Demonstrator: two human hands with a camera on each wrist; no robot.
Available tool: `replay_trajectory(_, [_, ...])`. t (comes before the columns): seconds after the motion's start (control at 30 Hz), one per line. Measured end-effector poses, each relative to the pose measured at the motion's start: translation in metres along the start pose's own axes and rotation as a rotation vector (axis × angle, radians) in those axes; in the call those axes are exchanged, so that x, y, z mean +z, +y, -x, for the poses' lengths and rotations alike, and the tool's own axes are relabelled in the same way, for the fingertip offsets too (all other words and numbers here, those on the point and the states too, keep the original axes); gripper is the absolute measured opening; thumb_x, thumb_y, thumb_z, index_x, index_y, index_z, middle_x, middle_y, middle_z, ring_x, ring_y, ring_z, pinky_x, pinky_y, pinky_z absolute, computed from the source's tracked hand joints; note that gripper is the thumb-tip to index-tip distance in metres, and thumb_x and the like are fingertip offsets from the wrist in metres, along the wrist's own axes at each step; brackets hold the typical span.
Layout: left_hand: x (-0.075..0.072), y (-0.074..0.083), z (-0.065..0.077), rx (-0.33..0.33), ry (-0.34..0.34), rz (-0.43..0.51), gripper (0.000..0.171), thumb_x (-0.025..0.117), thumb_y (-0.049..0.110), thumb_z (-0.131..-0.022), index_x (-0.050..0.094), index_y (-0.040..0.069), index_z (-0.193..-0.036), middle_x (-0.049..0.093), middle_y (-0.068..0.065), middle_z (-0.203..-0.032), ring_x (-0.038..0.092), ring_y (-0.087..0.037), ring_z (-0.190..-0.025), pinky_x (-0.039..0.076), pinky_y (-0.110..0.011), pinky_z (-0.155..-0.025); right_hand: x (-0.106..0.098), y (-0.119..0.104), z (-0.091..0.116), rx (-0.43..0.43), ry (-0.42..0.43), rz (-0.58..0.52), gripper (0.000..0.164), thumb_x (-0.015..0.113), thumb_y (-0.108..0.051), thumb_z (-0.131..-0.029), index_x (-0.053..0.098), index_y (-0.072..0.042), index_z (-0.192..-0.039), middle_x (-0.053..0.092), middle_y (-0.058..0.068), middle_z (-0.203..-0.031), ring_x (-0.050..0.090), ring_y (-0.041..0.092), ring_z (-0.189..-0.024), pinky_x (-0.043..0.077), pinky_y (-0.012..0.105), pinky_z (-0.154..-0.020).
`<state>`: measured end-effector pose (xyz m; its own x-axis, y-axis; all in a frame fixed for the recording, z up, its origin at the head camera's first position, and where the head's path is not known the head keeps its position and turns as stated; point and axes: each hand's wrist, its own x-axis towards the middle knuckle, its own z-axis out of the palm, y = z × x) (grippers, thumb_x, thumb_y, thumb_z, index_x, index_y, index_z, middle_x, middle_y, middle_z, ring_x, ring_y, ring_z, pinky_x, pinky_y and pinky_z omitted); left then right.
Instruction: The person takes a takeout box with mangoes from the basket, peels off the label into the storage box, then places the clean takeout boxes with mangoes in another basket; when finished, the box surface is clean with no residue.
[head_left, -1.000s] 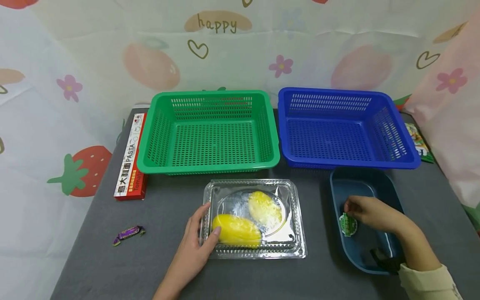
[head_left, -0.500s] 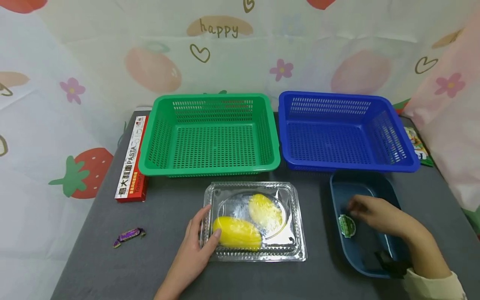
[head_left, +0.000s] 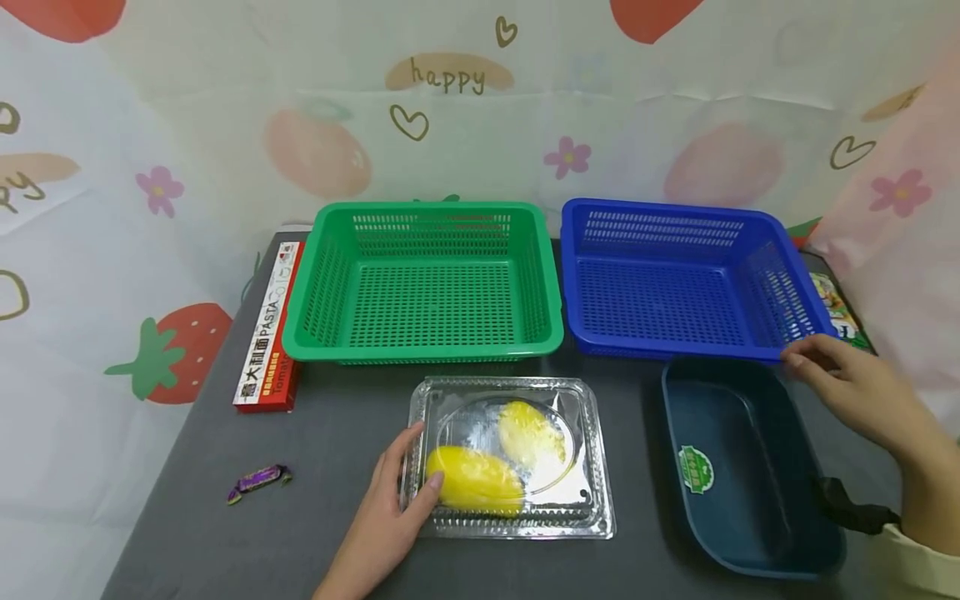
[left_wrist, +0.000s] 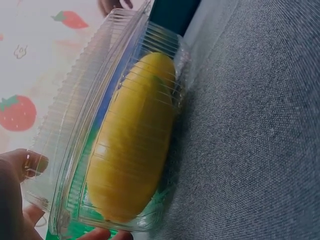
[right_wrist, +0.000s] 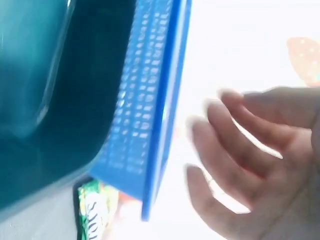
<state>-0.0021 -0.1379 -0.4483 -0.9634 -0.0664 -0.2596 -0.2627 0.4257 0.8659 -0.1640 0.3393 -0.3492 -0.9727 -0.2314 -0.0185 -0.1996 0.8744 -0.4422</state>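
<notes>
My left hand (head_left: 378, 512) grips the left edge of a clear plastic clamshell box (head_left: 600, 479), thumb over the lid and fingers at its side. Inside lie an oblong yellow fruit (head_left: 474, 479), perhaps a mango, and a second yellow piece (head_left: 531, 433) partly veiled by glare. In the left wrist view the fruit (left_wrist: 132, 140) shows through the box wall. My right hand (head_left: 870, 396) hovers by the front right corner of a blue basket (head_left: 675, 343), over the edge of a dark teal bin (head_left: 757, 483). Its fingers (right_wrist: 215, 155) are loosely bent around nothing.
A green basket (head_left: 427, 350) stands beside the blue one. At left are a red pasta box (head_left: 266, 333) and a purple-wrapped candy (head_left: 258, 478). A green packet (head_left: 840, 312) lies behind the blue basket's right side. The bin bears a green label (head_left: 696, 469).
My right hand has come out of the teal bin, moving right and away from me toward the blue basket's corner. The left hand keeps its hold on the clamshell box. The head view has tilted slightly upward.
</notes>
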Motion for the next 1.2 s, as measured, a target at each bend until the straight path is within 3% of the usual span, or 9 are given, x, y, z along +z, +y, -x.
replay_trajectory(0.07, [0.000, 0.001, 0.000, 0.006, 0.001, -0.003, 0.065, 0.054, 0.059, -0.090, 0.022, 0.045, -0.145, 0.024, -0.006, -0.154, 0.030, -0.034, -0.139, 0.032, -0.067, -0.098, -0.002, 0.008, -0.008, 0.018, 0.109, -0.003, 0.036, 0.047, -0.022, -0.101, 0.054, 0.010, -0.114, 0.056, 0.032, -0.107, 0.055, 0.039, -0.091, 0.047, 0.032, -0.066])
replay_trajectory(0.13, [0.001, 0.000, 0.001, 0.009, 0.002, -0.004, 0.065, 0.054, 0.059, -0.090, 0.022, 0.046, -0.145, 0.024, -0.005, -0.154, 0.030, -0.034, -0.139, 0.032, -0.067, -0.098, -0.002, 0.016, -0.017, 0.058, 0.155, -0.013, 0.046, 0.046, -0.026, -0.101, 0.046, 0.014, -0.125, 0.043, 0.040, -0.120, 0.044, 0.049, -0.104, 0.045, 0.046, -0.080])
replay_trajectory(0.23, [0.003, -0.002, 0.002, 0.009, -0.003, 0.008, 0.064, 0.054, 0.059, -0.090, 0.022, 0.047, -0.145, 0.024, -0.005, -0.155, 0.028, -0.033, -0.140, 0.030, -0.067, -0.100, 0.002, 0.030, -0.028, 0.148, 0.131, 0.000, 0.064, 0.042, -0.035, -0.101, 0.028, 0.013, -0.141, 0.021, 0.046, -0.133, 0.021, 0.062, -0.118, 0.026, 0.074, -0.086])
replay_trajectory(0.3, [0.004, -0.004, 0.003, 0.000, -0.013, 0.016, 0.064, 0.054, 0.059, -0.090, 0.022, 0.048, -0.145, 0.024, -0.005, -0.155, 0.027, -0.033, -0.141, 0.029, -0.067, -0.101, 0.005, 0.042, -0.034, 0.174, 0.089, 0.013, 0.072, 0.039, -0.040, -0.101, 0.016, 0.011, -0.147, 0.015, 0.049, -0.136, 0.016, 0.066, -0.120, 0.021, 0.077, -0.088])
replay_trajectory(0.73, [0.004, -0.005, 0.002, -0.027, -0.034, 0.026, 0.064, 0.053, 0.061, -0.090, 0.022, 0.049, -0.144, 0.023, -0.007, -0.155, 0.028, -0.035, -0.140, 0.030, -0.067, -0.100, 0.013, 0.072, -0.057, 0.247, -0.102, -0.040, 0.079, 0.019, -0.049, -0.102, -0.017, 0.006, -0.146, -0.012, 0.049, -0.141, -0.001, 0.071, -0.125, 0.016, 0.079, -0.092])
replay_trajectory(0.87, [0.003, -0.005, 0.001, -0.024, -0.027, 0.027, 0.064, 0.053, 0.061, -0.090, 0.022, 0.049, -0.144, 0.023, -0.006, -0.155, 0.027, -0.034, -0.141, 0.029, -0.067, -0.101, 0.011, 0.072, -0.062, 0.261, -0.141, -0.012, 0.081, 0.014, -0.053, -0.100, -0.023, 0.005, -0.143, -0.010, 0.053, -0.137, 0.020, 0.072, -0.117, 0.038, 0.070, -0.085])
replay_trajectory(1.0, [0.001, -0.005, 0.001, -0.015, -0.012, 0.018, 0.064, 0.053, 0.061, -0.090, 0.022, 0.049, -0.144, 0.023, -0.005, -0.156, 0.027, -0.033, -0.141, 0.029, -0.066, -0.101, 0.011, 0.069, -0.068, 0.280, -0.191, -0.010, 0.085, 0.013, -0.056, -0.099, -0.029, 0.005, -0.140, -0.012, 0.057, -0.133, 0.037, 0.067, -0.095, 0.051, 0.049, -0.060])
replay_trajectory(1.1, [0.000, -0.005, 0.001, 0.001, 0.002, 0.012, 0.063, 0.052, 0.060, -0.090, 0.021, 0.049, -0.144, 0.024, -0.004, -0.156, 0.028, -0.033, -0.141, 0.030, -0.066, -0.101, 0.012, 0.066, -0.071, 0.302, -0.206, 0.002, 0.087, 0.012, -0.059, -0.098, -0.031, 0.005, -0.138, -0.014, 0.057, -0.132, 0.035, 0.071, -0.097, 0.050, 0.057, -0.068])
replay_trajectory(1.2, [0.000, -0.005, 0.001, 0.020, 0.014, 0.026, 0.061, 0.051, 0.058, -0.092, 0.022, 0.048, -0.145, 0.024, -0.005, -0.155, 0.027, -0.033, -0.141, 0.029, -0.066, -0.102, 0.011, 0.063, -0.073, 0.308, -0.207, 0.012, 0.088, 0.012, -0.060, -0.097, -0.031, 0.004, -0.138, -0.015, 0.056, -0.133, 0.025, 0.076, -0.108, 0.037, 0.072, -0.083])
